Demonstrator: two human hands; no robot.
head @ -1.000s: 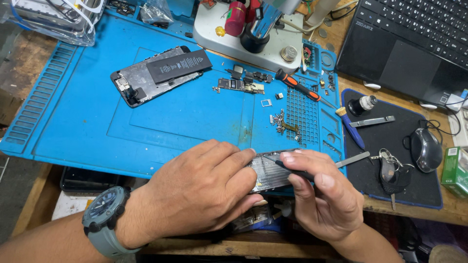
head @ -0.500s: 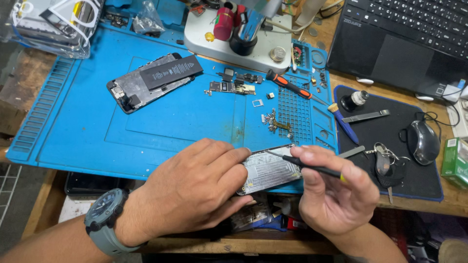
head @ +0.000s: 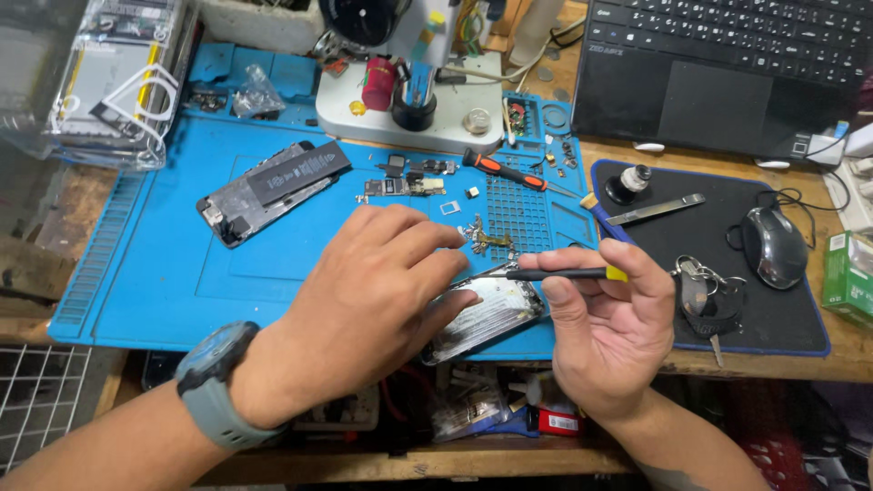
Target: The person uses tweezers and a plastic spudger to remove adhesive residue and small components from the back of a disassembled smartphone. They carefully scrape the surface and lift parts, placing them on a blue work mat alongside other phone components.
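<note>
blue mat [head: 164, 273] | left hand [head: 364, 300] steadies phone shell [head: 486, 314] | right hand [head: 605, 332] holds tool [head: 564, 273]

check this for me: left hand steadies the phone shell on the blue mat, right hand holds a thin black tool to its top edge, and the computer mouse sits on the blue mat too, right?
Not quite. The head view shows the computer mouse on the black pad beside the blue mat. The rest holds: left hand steadies the phone shell, right hand holds the thin black tool.

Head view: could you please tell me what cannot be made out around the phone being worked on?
- Phone shell: near end hidden under the left hand.
- Tool tip: too small to tell where it touches.
- Loose parts on the blue mat: too small to identify.
- Laptop: cut off by top edge.
</note>
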